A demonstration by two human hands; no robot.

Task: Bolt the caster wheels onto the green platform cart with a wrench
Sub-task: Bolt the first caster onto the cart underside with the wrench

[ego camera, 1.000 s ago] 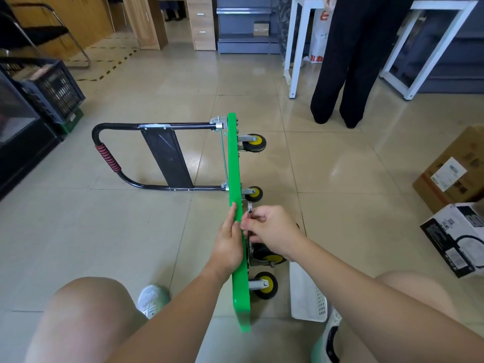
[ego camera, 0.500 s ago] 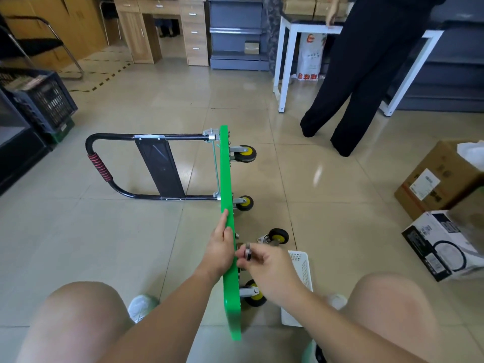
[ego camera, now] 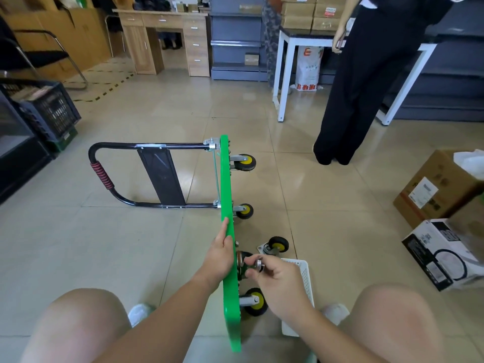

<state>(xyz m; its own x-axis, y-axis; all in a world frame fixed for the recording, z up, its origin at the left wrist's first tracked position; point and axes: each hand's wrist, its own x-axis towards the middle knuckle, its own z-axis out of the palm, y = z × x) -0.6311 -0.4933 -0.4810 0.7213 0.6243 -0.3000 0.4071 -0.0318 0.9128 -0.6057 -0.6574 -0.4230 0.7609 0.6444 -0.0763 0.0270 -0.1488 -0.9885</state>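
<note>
The green platform cart stands on its long edge on the floor, with its black handle folded out flat to the left. My left hand grips the platform's upper edge, thumb on the left face. Just right of the platform, my right hand pinches a small silver metal part. Three yellow-hubbed casters stick out of the underside. A dark caster sits partly hidden behind my right hand. One loose caster lies on the tiles.
A white plastic basket lies under my right forearm. Cardboard boxes and a white printed box stand at the right. A person in black trousers stands by a white table. A black crate is at the left.
My right hand has drawn back from the platform's underside toward me, still pinching the silver part. The view has tilted up, and the loose caster on the floor has come into sight.
</note>
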